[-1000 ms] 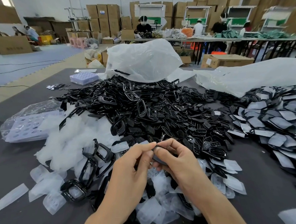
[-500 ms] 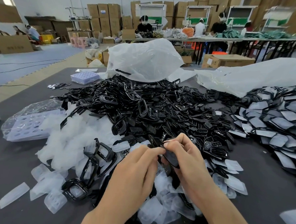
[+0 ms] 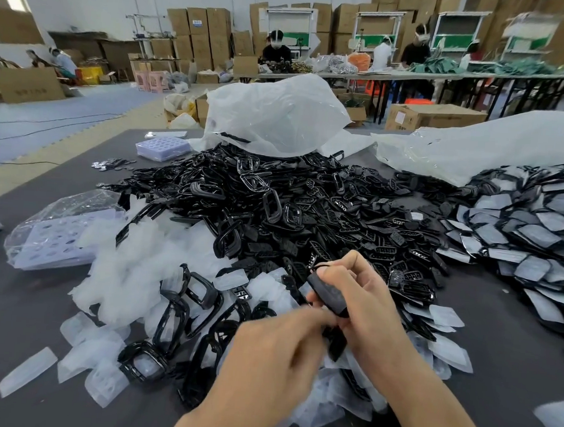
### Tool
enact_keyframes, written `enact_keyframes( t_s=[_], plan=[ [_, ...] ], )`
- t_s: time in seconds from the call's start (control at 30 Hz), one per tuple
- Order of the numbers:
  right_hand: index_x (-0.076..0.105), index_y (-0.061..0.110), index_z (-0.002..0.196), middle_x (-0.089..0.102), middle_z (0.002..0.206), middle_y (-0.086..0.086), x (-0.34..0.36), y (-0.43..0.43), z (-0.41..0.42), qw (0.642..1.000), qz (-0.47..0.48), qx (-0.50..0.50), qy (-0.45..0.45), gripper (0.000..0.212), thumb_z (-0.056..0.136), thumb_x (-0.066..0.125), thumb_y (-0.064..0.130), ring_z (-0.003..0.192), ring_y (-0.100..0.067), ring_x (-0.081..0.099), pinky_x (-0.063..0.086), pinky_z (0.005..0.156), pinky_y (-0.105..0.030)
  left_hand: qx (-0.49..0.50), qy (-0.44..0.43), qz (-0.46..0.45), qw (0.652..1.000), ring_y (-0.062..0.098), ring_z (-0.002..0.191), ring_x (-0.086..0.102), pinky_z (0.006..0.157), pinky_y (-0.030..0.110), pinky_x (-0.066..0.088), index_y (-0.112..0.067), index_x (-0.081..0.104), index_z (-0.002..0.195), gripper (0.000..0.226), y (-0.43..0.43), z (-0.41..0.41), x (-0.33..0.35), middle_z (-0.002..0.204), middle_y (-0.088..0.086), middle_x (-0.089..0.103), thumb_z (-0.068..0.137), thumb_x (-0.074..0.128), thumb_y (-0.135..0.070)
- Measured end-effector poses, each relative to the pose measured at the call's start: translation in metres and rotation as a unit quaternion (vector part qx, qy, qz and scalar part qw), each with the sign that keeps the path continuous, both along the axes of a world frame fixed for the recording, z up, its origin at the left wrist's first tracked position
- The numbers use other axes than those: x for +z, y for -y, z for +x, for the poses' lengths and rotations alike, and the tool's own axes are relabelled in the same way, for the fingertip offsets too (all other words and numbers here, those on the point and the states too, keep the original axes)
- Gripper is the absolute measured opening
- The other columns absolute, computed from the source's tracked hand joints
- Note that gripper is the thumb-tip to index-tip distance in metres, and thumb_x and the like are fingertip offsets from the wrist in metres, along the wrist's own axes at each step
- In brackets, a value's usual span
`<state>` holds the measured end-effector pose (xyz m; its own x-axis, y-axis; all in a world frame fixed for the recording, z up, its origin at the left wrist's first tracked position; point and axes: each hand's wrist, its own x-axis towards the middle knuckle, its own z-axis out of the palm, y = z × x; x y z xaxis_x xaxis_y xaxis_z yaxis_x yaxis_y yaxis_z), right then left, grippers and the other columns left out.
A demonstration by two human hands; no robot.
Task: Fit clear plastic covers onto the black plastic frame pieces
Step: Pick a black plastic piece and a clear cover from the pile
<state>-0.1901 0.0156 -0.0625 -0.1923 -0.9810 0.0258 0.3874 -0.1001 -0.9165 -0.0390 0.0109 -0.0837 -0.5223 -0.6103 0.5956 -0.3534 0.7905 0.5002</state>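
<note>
My right hand (image 3: pixel 361 304) grips a black plastic frame piece (image 3: pixel 330 294) with a cover on it, held upright over the near edge of the pile. My left hand (image 3: pixel 275 351) sits just below and left of it, its fingertips meeting the piece's lower end; the fingers are blurred. A big heap of black frame pieces (image 3: pixel 307 208) fills the table's middle. Clear plastic covers (image 3: pixel 132 270) lie in a loose white pile at the left and under my hands.
Covered pieces (image 3: pixel 520 234) are stacked at the right. Large clear plastic bags (image 3: pixel 277 114) lie behind the heaps. Perforated trays (image 3: pixel 58 239) sit at the left and far left. The dark grey table (image 3: pixel 14 302) shows bare at the near corners. People work at far tables.
My right hand has lifted and turned the black piece upright. My left hand dropped lower and shifted toward the piece's bottom end.
</note>
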Motion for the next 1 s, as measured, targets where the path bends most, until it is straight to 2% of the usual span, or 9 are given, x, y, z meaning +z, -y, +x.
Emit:
enact_keyframes(
  t_s=[0.07,0.13,0.3,0.37,0.47,0.57,0.7,0.87,1.0],
  plan=[
    [0.058,0.022,0.067,0.063,0.073,-0.004,-0.002,0.000,0.000,1.000,0.000,0.016,-0.002,0.019,0.078,0.073,0.017,0.066,-0.019,0.061,0.052,0.056,-0.026,0.041,-0.105,0.076,0.991,0.006,0.047,0.047,0.045,0.013,0.033,-0.041,0.056,0.111,0.017,0.005,0.003,0.002,0.066,-0.011,0.059,0.097,0.047,-0.036],
    [0.063,0.022,0.072,0.068,0.077,-0.003,-0.005,0.001,0.002,0.999,-0.007,0.050,-0.013,0.015,0.081,0.075,0.018,0.068,-0.018,0.066,0.055,0.060,-0.024,0.061,-0.158,0.125,0.978,0.009,0.051,0.050,0.045,0.024,0.041,-0.046,0.052,0.111,0.017,0.011,0.006,0.005,0.071,-0.008,0.061,0.095,0.046,-0.049],
    [0.077,0.025,0.089,0.075,0.086,-0.001,-0.006,-0.001,0.010,0.993,-0.025,0.068,-0.090,0.011,0.084,0.081,0.034,0.071,-0.016,0.070,0.056,0.069,-0.023,0.067,-0.154,0.171,0.971,0.022,0.062,0.061,0.059,0.047,0.051,-0.042,0.061,0.103,0.016,0.018,0.009,0.007,0.077,-0.006,0.069,0.099,0.047,-0.050],
    [0.079,0.026,0.096,0.077,0.088,-0.001,-0.006,-0.001,0.009,0.993,-0.024,0.049,-0.104,0.020,0.079,0.077,0.036,0.074,-0.016,0.072,0.057,0.070,-0.021,0.091,-0.139,0.141,0.976,0.014,0.058,0.061,0.054,0.036,0.052,-0.045,0.058,0.102,0.020,0.020,0.009,0.005,0.076,-0.011,0.070,0.095,0.043,-0.055],
    [0.078,0.022,0.101,0.078,0.092,-0.006,-0.008,0.000,0.011,0.995,-0.020,0.029,-0.096,0.022,0.081,0.072,0.029,0.079,-0.021,0.076,0.057,0.071,-0.020,0.120,-0.124,0.109,0.979,0.003,0.058,0.061,0.049,0.008,0.038,-0.050,0.052,0.103,0.015,0.021,0.010,0.004,0.078,-0.021,0.068,0.098,0.039,-0.055],
    [0.071,0.012,0.107,0.078,0.090,-0.007,-0.011,0.002,0.013,0.994,-0.015,0.010,-0.105,0.015,0.093,0.064,0.015,0.080,-0.021,0.077,0.058,0.070,-0.020,0.122,-0.126,0.119,0.977,0.003,0.055,0.056,0.049,0.008,0.037,-0.053,0.050,0.102,0.013,0.022,0.012,0.000,0.080,-0.017,0.067,0.098,0.039,-0.057],
    [0.069,0.009,0.101,0.079,0.092,-0.003,-0.011,0.001,0.011,0.986,-0.018,0.006,-0.163,0.009,0.097,0.061,0.006,0.080,-0.020,0.077,0.061,0.071,-0.025,0.082,-0.108,0.149,0.980,0.012,0.061,0.059,0.053,0.025,0.048,-0.048,0.056,0.106,0.019,0.026,0.013,-0.003,0.077,-0.008,0.067,0.096,0.045,-0.060],
    [0.072,0.013,0.099,0.078,0.089,-0.005,-0.011,-0.001,0.010,0.986,-0.036,-0.009,-0.164,0.009,0.095,0.064,0.011,0.076,-0.024,0.077,0.060,0.065,-0.023,0.058,-0.097,0.143,0.983,0.005,0.059,0.057,0.054,0.010,0.039,-0.049,0.060,0.113,0.021,0.026,0.014,0.000,0.072,-0.014,0.064,0.104,0.042,-0.044],
    [0.073,0.013,0.105,0.078,0.091,-0.007,-0.009,-0.004,0.010,0.989,-0.037,-0.004,-0.140,0.020,0.090,0.062,0.020,0.076,-0.023,0.076,0.060,0.067,-0.024,0.064,-0.068,0.159,0.983,0.007,0.062,0.056,0.058,0.012,0.039,-0.050,0.056,0.117,0.028,0.023,0.014,0.004,0.073,-0.009,0.059,0.108,0.035,-0.033]
  ],
)
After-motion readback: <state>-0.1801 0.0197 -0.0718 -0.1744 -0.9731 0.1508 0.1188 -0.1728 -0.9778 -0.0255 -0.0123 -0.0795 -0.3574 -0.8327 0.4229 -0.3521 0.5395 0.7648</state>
